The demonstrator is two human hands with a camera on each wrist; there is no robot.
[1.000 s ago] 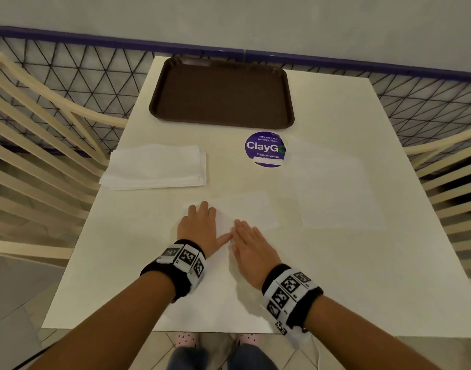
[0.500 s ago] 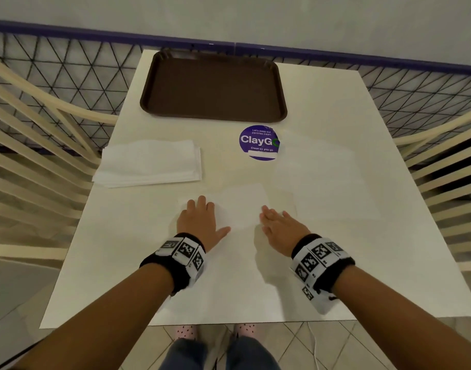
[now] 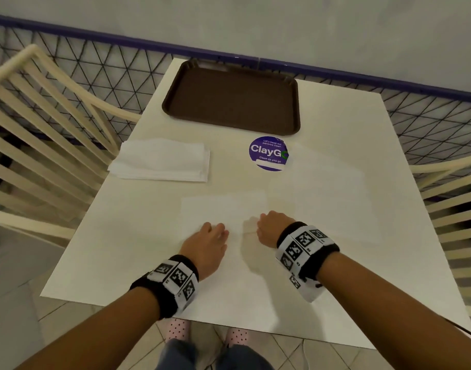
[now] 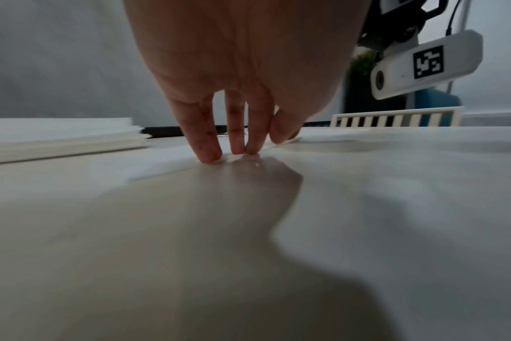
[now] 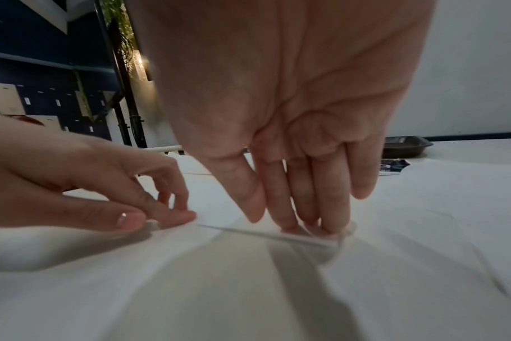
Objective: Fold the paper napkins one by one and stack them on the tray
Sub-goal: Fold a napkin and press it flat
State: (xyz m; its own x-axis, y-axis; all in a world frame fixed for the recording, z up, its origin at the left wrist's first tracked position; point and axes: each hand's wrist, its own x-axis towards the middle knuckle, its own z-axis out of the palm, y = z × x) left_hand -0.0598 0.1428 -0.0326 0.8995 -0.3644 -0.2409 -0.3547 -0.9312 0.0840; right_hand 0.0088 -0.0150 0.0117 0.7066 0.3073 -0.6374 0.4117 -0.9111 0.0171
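Note:
One white napkin (image 3: 223, 209) lies flat on the table in front of me. My left hand (image 3: 213, 233) is at its near edge with fingers curled down. In the right wrist view the left hand (image 5: 161, 219) pinches that edge of the napkin (image 5: 219, 207) between thumb and forefinger. My right hand (image 3: 266, 225) stands over the near right corner, and its fairly straight fingertips (image 5: 307, 221) press on the edge there. A stack of napkins (image 3: 162, 162) sits at the left. The brown tray (image 3: 230, 124) at the far edge holds nothing.
A round purple sticker (image 3: 268, 153) is on the white table between tray and napkin. A pale flat sheet (image 3: 330, 188) lies to the right. Cream slatted chairs (image 3: 42, 129) flank both sides. A wire mesh fence (image 3: 429, 108) runs behind the table.
Both hands lay flat on the napkin and slid apart. They have now drawn back to its near edge, with fingers turned down onto it.

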